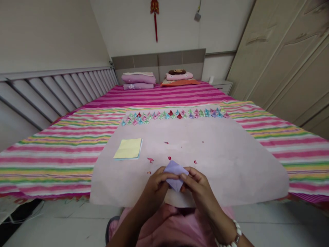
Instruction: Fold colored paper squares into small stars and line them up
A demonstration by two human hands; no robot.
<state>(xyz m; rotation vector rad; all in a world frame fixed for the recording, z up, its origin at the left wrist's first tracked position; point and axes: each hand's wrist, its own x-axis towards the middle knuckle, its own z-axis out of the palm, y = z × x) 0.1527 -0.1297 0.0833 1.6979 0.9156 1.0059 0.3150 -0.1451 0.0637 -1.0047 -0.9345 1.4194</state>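
A folded piece of lilac origami paper is held up between both hands, just above the near part of the pale sheet. My left hand grips its left side, the thumb laid across the front. On the right side, my right hand pinches the paper between thumb and fingers. The fingers behind the paper are partly hidden. Small red scraps lie just beyond the hands. To the left rests a stack of square paper, pale yellow on top with blue and white edges below.
Rows of small folded paper pieces in many colours line the far edge of the pale sheet. Beneath it is a bed with a striped cover. Folded bedding sits at the headboard. A slatted rail runs along the left.
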